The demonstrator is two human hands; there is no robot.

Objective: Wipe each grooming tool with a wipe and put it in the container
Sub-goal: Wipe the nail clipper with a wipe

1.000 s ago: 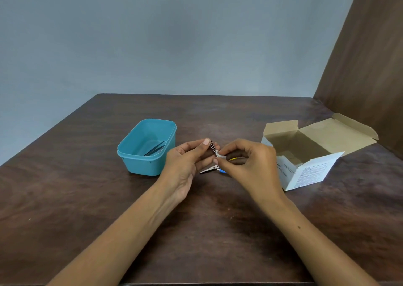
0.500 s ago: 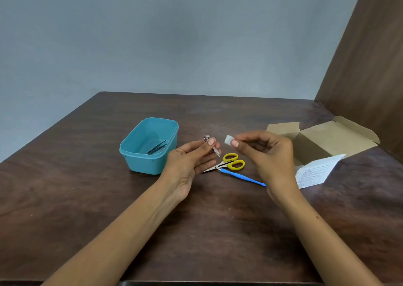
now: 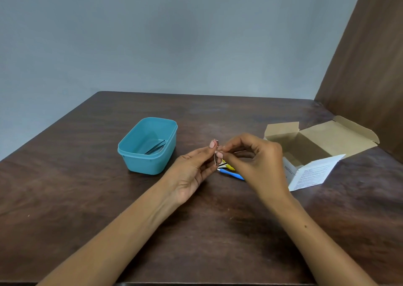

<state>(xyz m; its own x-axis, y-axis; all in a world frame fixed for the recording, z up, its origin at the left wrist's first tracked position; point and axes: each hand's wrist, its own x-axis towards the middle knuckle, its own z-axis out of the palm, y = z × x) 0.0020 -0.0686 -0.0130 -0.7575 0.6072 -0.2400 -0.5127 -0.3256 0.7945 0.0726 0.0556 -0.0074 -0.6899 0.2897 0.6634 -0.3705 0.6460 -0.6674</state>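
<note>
At table centre, we hold the small metal tool (image 3: 216,154) upright in the left hand (image 3: 192,174), pinched at thumb and fingertips. The right hand (image 3: 255,161), apart half a second ago with the wipe showing, is back against the tool, fingers pinched; wipe now hidden. We judge wiping resumes. Container (image 3: 148,146) already holds a dark tool. Scissors (image 3: 227,165) and blue tool (image 3: 233,174) wait. Box (image 3: 316,146) flap print unreadable.
</note>
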